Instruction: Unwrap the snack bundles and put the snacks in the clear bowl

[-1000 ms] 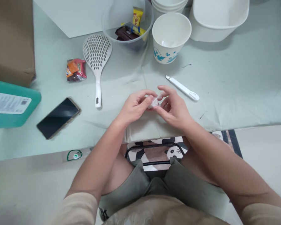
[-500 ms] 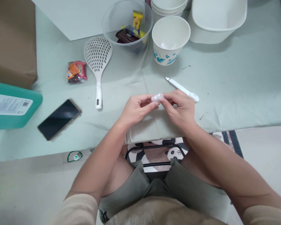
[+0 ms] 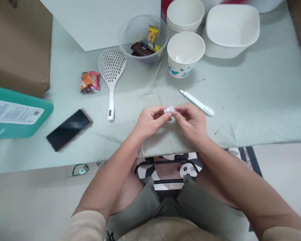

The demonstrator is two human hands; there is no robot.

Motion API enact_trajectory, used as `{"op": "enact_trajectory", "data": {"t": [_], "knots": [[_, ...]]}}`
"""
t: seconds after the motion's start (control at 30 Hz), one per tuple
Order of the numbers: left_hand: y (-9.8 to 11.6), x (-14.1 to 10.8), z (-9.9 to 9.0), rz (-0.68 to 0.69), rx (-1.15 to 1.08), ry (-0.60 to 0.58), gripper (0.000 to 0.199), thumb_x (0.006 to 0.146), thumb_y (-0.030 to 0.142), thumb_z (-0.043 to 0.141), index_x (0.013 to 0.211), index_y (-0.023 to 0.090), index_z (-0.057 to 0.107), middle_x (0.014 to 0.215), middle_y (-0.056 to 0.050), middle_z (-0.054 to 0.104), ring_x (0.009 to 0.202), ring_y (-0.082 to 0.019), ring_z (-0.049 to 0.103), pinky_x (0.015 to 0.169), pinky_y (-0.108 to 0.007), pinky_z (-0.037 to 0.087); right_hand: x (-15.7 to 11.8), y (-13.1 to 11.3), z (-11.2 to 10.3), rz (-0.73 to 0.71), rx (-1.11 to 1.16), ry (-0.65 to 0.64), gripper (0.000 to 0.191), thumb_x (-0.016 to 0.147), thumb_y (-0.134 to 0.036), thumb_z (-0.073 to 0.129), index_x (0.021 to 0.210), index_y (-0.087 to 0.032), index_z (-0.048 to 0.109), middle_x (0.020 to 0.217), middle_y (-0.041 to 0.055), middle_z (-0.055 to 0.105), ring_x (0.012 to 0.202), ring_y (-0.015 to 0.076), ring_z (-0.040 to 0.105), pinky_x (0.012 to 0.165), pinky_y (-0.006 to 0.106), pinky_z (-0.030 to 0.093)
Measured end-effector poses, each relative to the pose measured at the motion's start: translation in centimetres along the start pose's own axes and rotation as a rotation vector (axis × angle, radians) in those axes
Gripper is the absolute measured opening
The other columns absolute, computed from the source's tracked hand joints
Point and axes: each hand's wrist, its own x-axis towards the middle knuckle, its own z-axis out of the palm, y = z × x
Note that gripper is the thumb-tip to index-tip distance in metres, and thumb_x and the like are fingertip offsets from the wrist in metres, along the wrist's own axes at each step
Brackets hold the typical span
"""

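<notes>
Between my two hands is a small piece of crumpled clear plastic wrap [image 3: 169,109], pinched near the table's front edge. My left hand [image 3: 152,121] has its thumb and fingers closed on the wrap's left side. From the other side my right hand [image 3: 191,121] grips it with thumb and forefinger. Whether anything is inside the plastic, I cannot tell. Just beyond my right hand lies a white utility knife [image 3: 197,102], its tip pointing up and left. A paper cup [image 3: 185,55] with blue leaf prints stands farther back, with something clear and shiny inside.
A white slotted skimmer [image 3: 112,72], small wrapped snacks [image 3: 90,82] and a phone [image 3: 69,130] lie to the left. Behind are a clear bowl [image 3: 124,43] of wrapped snacks, stacked cups [image 3: 185,15] and a white tub [image 3: 230,50]. A green jug [image 3: 46,107] and cardboard box [image 3: 20,50] flank the left.
The camera view has shifted, so the table things sit lower and slightly to the right. Both hands still pinch the plastic wrap, which looks a little more bunched up between the fingers.
</notes>
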Motion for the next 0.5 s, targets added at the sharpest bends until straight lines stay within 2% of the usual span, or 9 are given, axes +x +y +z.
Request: {"op": "enact_trajectory", "data": {"t": [0.1, 0.2, 0.33, 0.5], "knots": [[-0.2, 0.1, 0.1, -0.013, -0.062, 0.0, 0.053, 0.071, 0.062, 0.087, 0.092, 0.015, 0.078, 0.09, -0.008, 0.079, 0.081, -0.018, 0.075, 0.079, -0.032, 0.061, -0.2, -0.1, 0.3, -0.101, -0.094, 0.08, 0.019, 0.096, -0.037, 0.066, 0.083, -0.023, 0.069, 0.076, 0.0031, 0.072, 0.069, 0.0166, 0.066, 0.067, 0.033, 0.056], [-0.1, 0.2, 0.0, -0.023, -0.083, 0.015, 0.051, 0.07, 0.061, 0.088, 0.089, 0.015, 0.079, 0.089, -0.007, 0.079, 0.081, -0.018, 0.075, 0.079, -0.032, 0.062, -0.2, 0.1, 0.5, -0.132, -0.054, 0.099, 0.021, 0.096, -0.037, 0.066, 0.081, -0.023, 0.069, 0.075, 0.0026, 0.071, 0.068, 0.0162, 0.065, 0.067, 0.032, 0.055], [0.2, 0.0, 0.0, -0.018, -0.089, 0.072, 0.047, 0.071, 0.059, 0.089, 0.092, 0.017, 0.082, 0.087, -0.007, 0.081, 0.08, -0.018, 0.076, 0.075, -0.03, 0.062, -0.2, 0.5, 0.8, -0.14, -0.012, 0.058, 0.015, 0.096, -0.035, 0.067, 0.089, -0.024, 0.076, 0.085, 0.0042, 0.075, 0.076, 0.0169, 0.068, 0.069, 0.033, 0.056], [0.5, -0.4, 0.2, 0.02, -0.103, 0.203, 0.043, 0.077, 0.057, 0.085, 0.092, 0.017, 0.082, 0.088, -0.005, 0.081, 0.081, -0.017, 0.076, 0.075, -0.028, 0.062, -0.2, 0.7, 1.2, -0.123, -0.01, -0.004, 0.021, 0.096, -0.029, 0.063, 0.11, -0.026, 0.079, 0.101, 0.0071, 0.074, 0.085, 0.0174, 0.069, 0.068, 0.032, 0.055]]}}
